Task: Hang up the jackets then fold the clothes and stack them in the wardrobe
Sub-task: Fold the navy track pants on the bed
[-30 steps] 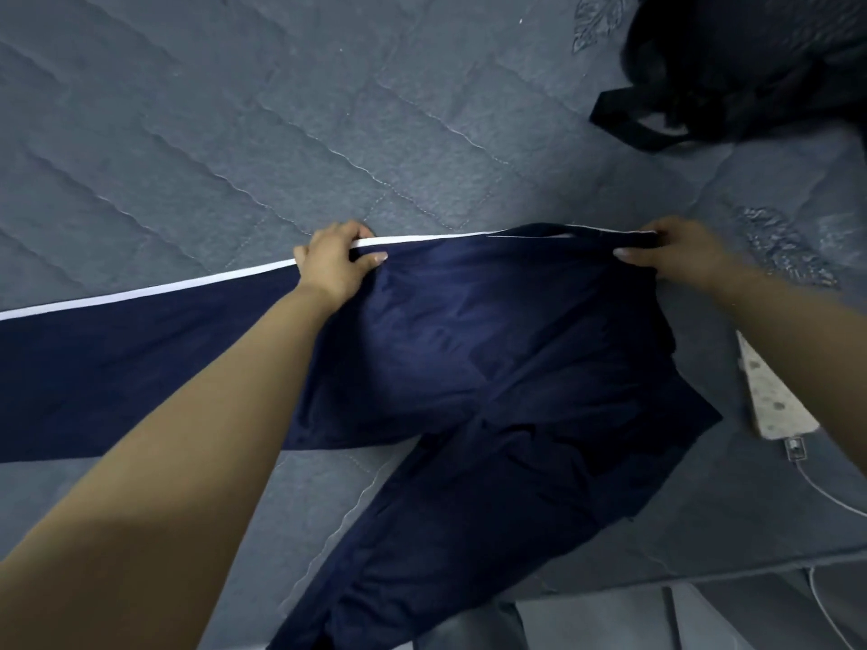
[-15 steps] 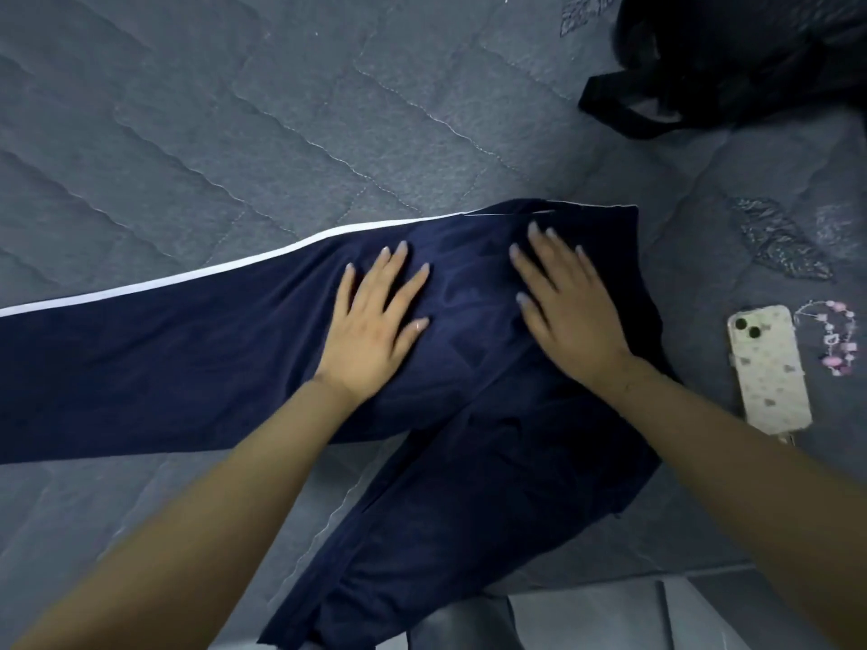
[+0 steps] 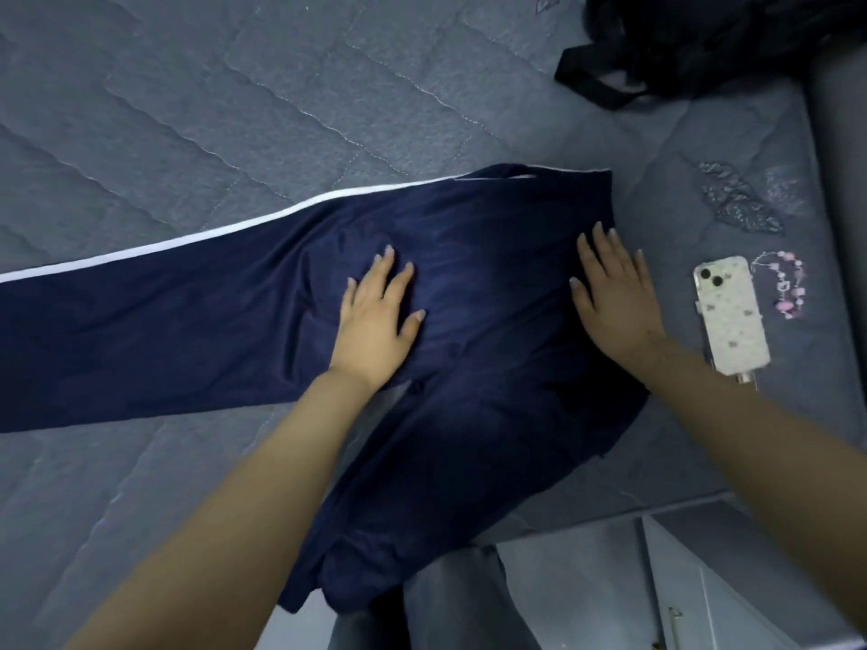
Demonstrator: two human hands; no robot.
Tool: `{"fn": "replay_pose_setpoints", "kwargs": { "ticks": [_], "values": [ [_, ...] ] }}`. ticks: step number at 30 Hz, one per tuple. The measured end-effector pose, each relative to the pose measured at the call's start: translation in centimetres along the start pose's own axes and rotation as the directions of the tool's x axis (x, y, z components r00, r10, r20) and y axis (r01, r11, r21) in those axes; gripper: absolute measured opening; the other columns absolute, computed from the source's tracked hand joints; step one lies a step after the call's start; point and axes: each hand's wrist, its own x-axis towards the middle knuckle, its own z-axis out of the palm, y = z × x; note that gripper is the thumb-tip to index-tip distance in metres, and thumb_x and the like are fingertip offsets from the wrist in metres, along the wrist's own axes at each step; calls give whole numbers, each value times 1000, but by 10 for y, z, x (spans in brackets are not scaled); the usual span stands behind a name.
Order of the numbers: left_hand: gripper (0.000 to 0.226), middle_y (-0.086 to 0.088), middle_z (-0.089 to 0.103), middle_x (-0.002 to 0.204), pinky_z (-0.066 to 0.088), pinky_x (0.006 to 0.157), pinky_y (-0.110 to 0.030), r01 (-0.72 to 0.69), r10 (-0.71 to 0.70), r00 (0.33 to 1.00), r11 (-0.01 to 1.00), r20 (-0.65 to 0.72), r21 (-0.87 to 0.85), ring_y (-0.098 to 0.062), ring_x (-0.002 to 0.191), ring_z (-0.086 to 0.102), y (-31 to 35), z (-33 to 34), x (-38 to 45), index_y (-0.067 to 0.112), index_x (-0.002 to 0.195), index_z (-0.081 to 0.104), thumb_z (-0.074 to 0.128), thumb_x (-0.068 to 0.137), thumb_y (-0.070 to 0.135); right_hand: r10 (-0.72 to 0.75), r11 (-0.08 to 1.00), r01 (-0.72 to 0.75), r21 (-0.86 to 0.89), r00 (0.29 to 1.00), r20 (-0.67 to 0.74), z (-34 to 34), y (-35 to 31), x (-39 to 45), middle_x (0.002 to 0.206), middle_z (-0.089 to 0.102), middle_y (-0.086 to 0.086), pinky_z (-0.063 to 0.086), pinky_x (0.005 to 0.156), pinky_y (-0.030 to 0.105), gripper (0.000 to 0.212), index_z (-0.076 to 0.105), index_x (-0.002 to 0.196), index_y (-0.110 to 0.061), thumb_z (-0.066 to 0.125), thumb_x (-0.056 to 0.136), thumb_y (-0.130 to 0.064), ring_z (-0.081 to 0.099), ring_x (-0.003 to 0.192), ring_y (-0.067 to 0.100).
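Head view, looking down at a grey quilted bed [image 3: 234,110]. Navy trousers [image 3: 469,368] w/ a white side stripe [image 3: 187,240] lie across the centre; one leg runs off toward 9 o'clock, the other hangs over the bed edge at 6 o'clock. Left hand [image 3: 375,321] rests flat on the fabric at centre, fingers straight and spread, gripping nothing. Right hand [image 3: 614,297] also flat, fingers straight, pressing the waist end toward 3 o'clock. Phone [image 3: 732,316] in a pale case lies beside the right hand at 3 o'clock, a beaded charm [image 3: 786,283] just beyond it. Black garment [image 3: 703,39] bunched at 1 o'clock.
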Motion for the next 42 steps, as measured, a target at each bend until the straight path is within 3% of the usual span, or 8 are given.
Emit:
{"fn": "replay_pose_setpoints", "kwargs": {
  "ticks": [7,11,14,20,28,32,35,42],
  "values": [
    [19,-11,60,109,45,90,-43,-183,211,971,959,115,-216,-28,102,54,69,39,-103,7,110,66,63,92,13,217,888,-129,442,964,-154,0,-35,-133,127,54,15,38,105,34,31,59,126,-4,55,95,-2,50,117,26],
    [30,-4,53,125,42,97,-35,-163,221,943,959,248,-233,-20,114,48,80,83,-152,14,125,59,58,97,24,623,356,-480,801,762,179,11,-28,-172,101,56,11,45,88,32,21,54,115,-5,59,94,-5,53,98,22],
    [44,1,43,143,33,105,-30,-153,188,941,978,281,-141,-18,127,41,82,113,-164,20,140,48,53,99,33,641,-55,-602,797,590,491,19,-17,-177,111,58,5,50,87,33,26,50,112,-11,64,94,-25,56,104,19],
    [92,-3,32,151,29,105,-35,-97,63,978,982,200,163,-21,132,33,92,165,-170,22,155,21,62,83,60,347,-347,-522,779,701,623,25,-6,-148,127,65,2,55,92,36,48,57,131,-17,71,89,-35,63,115,19],
    [68,-8,58,129,40,86,-39,-185,214,974,943,-77,276,-25,113,47,84,175,-157,19,135,57,74,77,51,302,-465,-566,681,622,722,31,18,-153,131,63,7,49,102,44,58,56,136,-14,78,83,-24,61,117,24],
    [17,-11,65,99,52,73,-39,-118,110,986,991,-128,-61,-31,88,61,82,157,-167,6,101,70,71,87,15,123,-632,-484,605,708,696,18,28,-161,135,60,7,44,107,42,52,53,138,-16,67,92,-35,58,124,24],
    [18,-7,67,92,50,77,-38,-22,42,997,955,62,-294,-24,86,64,86,141,-183,4,96,70,62,95,19,76,-734,-446,512,695,715,0,31,-164,123,67,8,52,97,38,38,64,122,-11,67,90,-32,65,112,23],
    [15,2,64,88,44,80,-32,354,-358,926,718,119,-599,-12,83,59,87,103,-171,14,100,59,45,103,20,180,-543,-524,657,691,700,-23,14,-140,82,66,3,58,68,23,6,66,92,-10,64,92,-15,68,71,11]
  ]
}}
